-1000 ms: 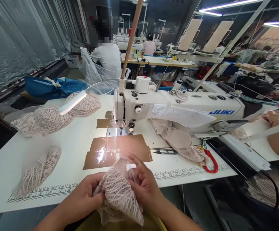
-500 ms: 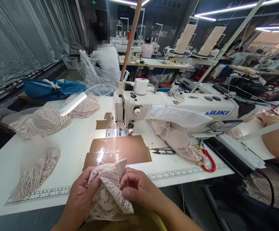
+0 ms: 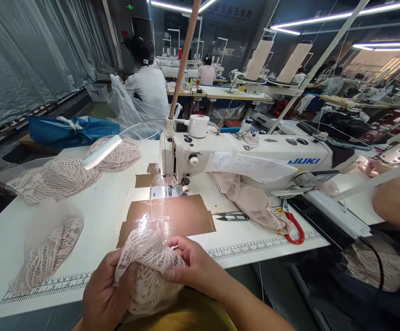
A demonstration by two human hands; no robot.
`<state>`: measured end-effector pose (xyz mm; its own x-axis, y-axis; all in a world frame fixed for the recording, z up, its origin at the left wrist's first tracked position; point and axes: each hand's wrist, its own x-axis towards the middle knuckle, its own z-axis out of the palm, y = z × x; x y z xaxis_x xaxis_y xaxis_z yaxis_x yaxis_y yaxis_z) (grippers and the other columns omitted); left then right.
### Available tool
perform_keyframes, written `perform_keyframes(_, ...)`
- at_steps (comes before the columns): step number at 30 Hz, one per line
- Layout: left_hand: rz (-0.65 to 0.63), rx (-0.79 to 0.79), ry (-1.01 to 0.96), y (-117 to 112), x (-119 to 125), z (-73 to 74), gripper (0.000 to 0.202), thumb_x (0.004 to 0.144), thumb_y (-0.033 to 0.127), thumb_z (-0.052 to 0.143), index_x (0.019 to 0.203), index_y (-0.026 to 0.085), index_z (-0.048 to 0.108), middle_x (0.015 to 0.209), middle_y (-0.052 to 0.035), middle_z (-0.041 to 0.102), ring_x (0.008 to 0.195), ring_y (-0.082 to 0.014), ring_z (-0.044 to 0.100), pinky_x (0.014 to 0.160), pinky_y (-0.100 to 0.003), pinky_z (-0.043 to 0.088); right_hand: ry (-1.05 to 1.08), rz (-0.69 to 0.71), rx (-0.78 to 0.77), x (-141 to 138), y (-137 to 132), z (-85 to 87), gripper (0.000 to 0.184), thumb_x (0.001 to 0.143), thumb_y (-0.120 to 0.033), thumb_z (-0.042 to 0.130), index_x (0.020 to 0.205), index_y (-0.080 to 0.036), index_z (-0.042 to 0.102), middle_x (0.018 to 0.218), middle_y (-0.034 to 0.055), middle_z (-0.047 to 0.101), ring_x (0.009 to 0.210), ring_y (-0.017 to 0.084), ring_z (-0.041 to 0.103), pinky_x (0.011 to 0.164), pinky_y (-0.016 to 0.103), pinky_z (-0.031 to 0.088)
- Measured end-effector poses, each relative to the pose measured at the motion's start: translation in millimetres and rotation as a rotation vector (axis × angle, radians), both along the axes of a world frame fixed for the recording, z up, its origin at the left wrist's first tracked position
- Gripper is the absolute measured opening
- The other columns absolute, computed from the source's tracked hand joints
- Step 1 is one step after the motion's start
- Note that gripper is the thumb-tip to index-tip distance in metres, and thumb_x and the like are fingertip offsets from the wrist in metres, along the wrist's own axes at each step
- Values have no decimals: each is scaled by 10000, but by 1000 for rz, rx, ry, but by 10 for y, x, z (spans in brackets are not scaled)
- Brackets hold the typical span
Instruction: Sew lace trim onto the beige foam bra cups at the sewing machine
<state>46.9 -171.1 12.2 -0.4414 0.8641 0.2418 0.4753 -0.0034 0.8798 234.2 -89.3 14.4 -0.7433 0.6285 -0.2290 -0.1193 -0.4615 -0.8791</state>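
Observation:
A beige lace piece (image 3: 148, 271) is bunched at the near edge of the white sewing table (image 3: 117, 207). My left hand (image 3: 105, 294) grips its left side with the fingers curled under the lace. Pinching the top right of the lace is my right hand (image 3: 191, 266), thumb pressed on top. Both hands sit just in front of the brown taped patch (image 3: 167, 218) below the needle of the white JUKI sewing machine (image 3: 241, 158).
Lace pieces lie at the left (image 3: 48, 255) and far left (image 3: 69, 172). Beige fabric (image 3: 251, 200), thread snips (image 3: 230, 216) and red-handled scissors (image 3: 294, 230) lie right of the needle. A lamp (image 3: 101, 151) hangs over the table. Another person's arm (image 3: 396, 202) is at the right; a seated person (image 3: 146, 82) works behind.
The lace has been turned and gathered lower, toward the table's near edge. My left hand has dropped further under it, and my right hand has closed onto its top.

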Motion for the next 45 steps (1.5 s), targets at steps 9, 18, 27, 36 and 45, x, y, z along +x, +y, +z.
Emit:
perform_keyframes(9,0,-16,-9,-67,-29,-36,208,831,392,593,947,221,615,792,-12,661,740,-216,617,706,-281,495,97,-146,120,-63,65,98,261,638,-392,828,733,-179,712,1016,45,637,966,204,582,913,321,427)
perform_keyframes(18,-265,-328,-994,170,19,-4,654,905,646,285,1286,182,543,1098,-123,695,1026,-298,650,838,-436,543,124,-403,99,-77,40,-34,225,665,-365,812,754,-170,742,696,16,662,673,169,592,674,295,479)
perform_keyframes(27,-364,-380,-1306,168,287,-86,335,689,162,663,1021,205,694,816,-26,714,875,-225,654,784,-329,539,113,-451,23,-277,55,-96,247,592,-345,857,635,-154,706,619,-2,621,586,134,530,591,260,440)
perform_keyframes(36,-573,-289,-375,1,-529,56,176,789,337,674,919,220,692,989,-80,685,890,-232,619,817,-304,501,147,-297,60,-84,231,81,195,636,-253,844,735,-162,703,724,-4,657,667,121,580,651,229,465)
perform_keyframes(45,-471,-521,-833,52,-342,-129,301,707,444,718,612,170,640,528,-5,564,558,-190,556,566,-304,497,276,-307,-89,-84,167,138,247,544,-247,892,621,-175,669,647,-21,680,574,105,585,581,212,466)
